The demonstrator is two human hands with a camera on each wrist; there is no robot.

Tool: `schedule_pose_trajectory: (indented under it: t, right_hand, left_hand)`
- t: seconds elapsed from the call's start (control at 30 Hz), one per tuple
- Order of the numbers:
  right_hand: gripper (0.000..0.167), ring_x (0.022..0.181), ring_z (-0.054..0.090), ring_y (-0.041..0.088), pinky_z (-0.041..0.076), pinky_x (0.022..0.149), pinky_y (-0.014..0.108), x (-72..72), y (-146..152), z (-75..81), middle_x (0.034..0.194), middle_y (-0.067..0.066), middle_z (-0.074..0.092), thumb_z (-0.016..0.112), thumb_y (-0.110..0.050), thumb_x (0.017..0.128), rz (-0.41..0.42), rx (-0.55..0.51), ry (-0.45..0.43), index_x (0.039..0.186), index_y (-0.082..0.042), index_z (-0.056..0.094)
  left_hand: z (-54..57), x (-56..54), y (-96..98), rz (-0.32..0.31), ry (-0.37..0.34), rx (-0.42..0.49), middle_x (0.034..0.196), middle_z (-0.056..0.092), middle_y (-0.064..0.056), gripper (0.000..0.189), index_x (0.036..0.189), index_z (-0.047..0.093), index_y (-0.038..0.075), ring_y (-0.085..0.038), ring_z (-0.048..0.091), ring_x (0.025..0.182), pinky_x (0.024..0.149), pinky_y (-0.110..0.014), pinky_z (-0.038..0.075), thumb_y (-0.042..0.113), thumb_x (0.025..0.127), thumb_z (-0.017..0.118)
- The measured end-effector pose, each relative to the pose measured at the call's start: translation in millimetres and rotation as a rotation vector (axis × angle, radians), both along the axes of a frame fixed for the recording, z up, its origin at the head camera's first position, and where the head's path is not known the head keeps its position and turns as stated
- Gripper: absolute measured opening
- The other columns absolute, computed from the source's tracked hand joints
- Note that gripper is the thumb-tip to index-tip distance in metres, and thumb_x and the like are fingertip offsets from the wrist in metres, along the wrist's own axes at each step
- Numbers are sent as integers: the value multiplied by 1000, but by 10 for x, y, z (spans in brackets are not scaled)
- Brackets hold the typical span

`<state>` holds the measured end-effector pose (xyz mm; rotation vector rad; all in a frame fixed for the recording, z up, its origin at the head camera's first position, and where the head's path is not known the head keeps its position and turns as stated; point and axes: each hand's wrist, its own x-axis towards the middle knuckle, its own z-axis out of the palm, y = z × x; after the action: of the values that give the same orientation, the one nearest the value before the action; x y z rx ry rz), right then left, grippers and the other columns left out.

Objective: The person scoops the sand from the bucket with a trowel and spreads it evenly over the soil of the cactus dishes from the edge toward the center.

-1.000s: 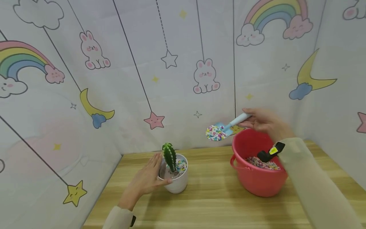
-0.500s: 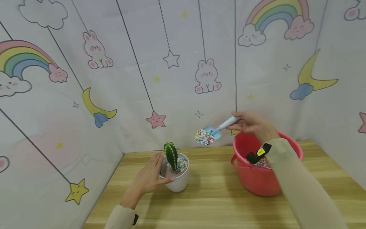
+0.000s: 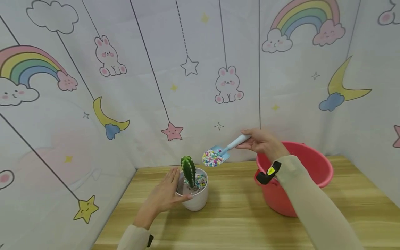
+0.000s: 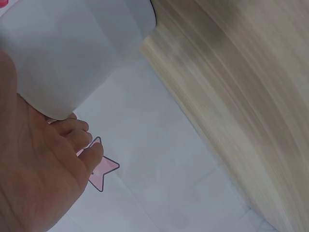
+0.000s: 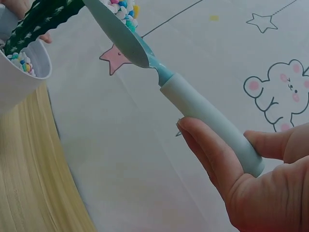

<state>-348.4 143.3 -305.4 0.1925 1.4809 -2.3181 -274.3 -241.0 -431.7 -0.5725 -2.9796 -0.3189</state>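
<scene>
My right hand (image 3: 264,141) grips the pale blue handle of a small hand trowel (image 3: 237,141). Its blade carries a heap of multicoloured pebbles (image 3: 212,157), up and to the right of a white plant pot (image 3: 197,201). A green cactus (image 3: 188,170) stands in the pot, with similar pebbles around its right side and a greyish surface at the left. Against the pot's left side rests my left hand (image 3: 164,191), its fingers mostly straight toward the back and its thumb across the front rim. In the right wrist view, fingers and thumb pinch the trowel's handle (image 5: 207,118).
A red bucket (image 3: 278,199) stands at the right on the wooden table (image 3: 231,222), partly hidden behind my right forearm. White cloth (image 3: 150,104) printed with rabbits, stars and rainbows closes off the back and sides. A black strap (image 3: 269,173) sits around my right wrist.
My right hand has carried the loaded trowel left and slightly down, from beside the bucket toward the pot. My left hand stays at the pot.
</scene>
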Motion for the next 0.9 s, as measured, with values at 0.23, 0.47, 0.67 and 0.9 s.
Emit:
schedule_pose_trajectory:
  t: [0.23,0.47,0.67,0.9]
  right_hand:
    - [12,148,43,43,51,107,49,-71,-106,-47,164,31,37,49,-15,111,-18,5,-36,120,-7,50]
    - [9,148,44,44,47,112,52,-118,-198,-143,161,33,39,48,-12,111,-10,34,-60,118,-7,49]
    - [8,147,45,45,43,117,54,-155,-275,-188,161,34,38,50,-11,110,-22,52,-75,114,-5,49]
    - [8,146,47,45,46,116,53,-179,-332,-189,160,35,41,50,-10,110,-30,89,-77,114,-4,49]
  left_hand:
    - [6,-9,-6,4,7,3,176,16,-21,120,166,19,-2,-39,18,164,132,-56,27,80,88,62]
    - [-6,11,-6,7,-10,-5,176,16,-21,122,166,19,-1,-39,18,164,132,-54,26,82,88,60]
    - [-14,31,-14,2,-2,-6,175,17,-22,120,166,20,-3,-39,18,164,132,-54,26,80,89,60]
    - [14,24,-7,-3,-1,1,175,16,-22,120,166,19,-3,-40,16,165,133,-54,25,79,89,61]
